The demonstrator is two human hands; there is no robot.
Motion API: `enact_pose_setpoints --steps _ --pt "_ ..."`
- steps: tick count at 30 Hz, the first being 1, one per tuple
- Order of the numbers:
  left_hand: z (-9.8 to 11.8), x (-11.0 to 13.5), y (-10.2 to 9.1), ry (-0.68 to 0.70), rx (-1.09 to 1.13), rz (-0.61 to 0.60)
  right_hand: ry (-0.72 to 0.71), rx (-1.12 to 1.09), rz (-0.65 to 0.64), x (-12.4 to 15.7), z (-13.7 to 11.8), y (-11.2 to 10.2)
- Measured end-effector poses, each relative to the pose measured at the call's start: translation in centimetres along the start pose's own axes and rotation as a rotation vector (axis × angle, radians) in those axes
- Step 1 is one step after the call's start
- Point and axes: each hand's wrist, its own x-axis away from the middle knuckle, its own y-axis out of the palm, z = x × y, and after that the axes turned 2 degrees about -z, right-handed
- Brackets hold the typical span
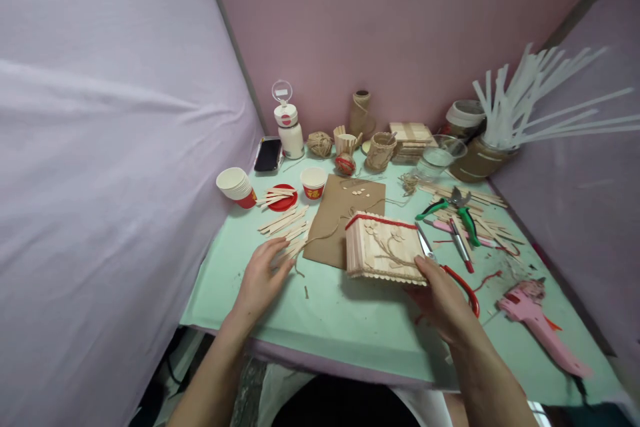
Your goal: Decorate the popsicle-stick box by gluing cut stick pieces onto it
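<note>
My right hand grips the lower right corner of a craft-stick box, thumb on its front face. The box is tilted above the table, with red cord along its top edge, twine along the bottom and a twine branch with petal-like pieces on the front. My left hand is open, fingers curved and apart, beside loose craft sticks and a strand of twine. Behind the box lies a brown board with small wooden chips on it. Red-handled scissors lie partly hidden by my right hand.
A pink glue gun, green-handled pliers and a marker lie at right. Glue sticks stand in a pot. Stacked paper cups, a white bottle and a phone are at left.
</note>
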Motion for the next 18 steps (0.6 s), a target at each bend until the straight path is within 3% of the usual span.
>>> enact_pose_setpoints --steps 6,10,14,18 --pt "4.4 0.1 1.2 0.153 0.164 -0.336 0.258 -0.088 -0.274 0.4 -1.1 1.1" --pt "5.0 -1.5 2.9 0.181 0.315 -0.477 0.276 -0.071 -0.322 0.5 -1.2 1.4" --pt "4.9 -1.8 4.8 0.111 0.470 -0.439 0.158 0.028 -0.467 1.4 -1.5 0.7" --pt "5.7 -1.6 5.7 -0.147 0.785 -0.354 -0.144 0.241 -0.566 2.9 -2.1 0.0"
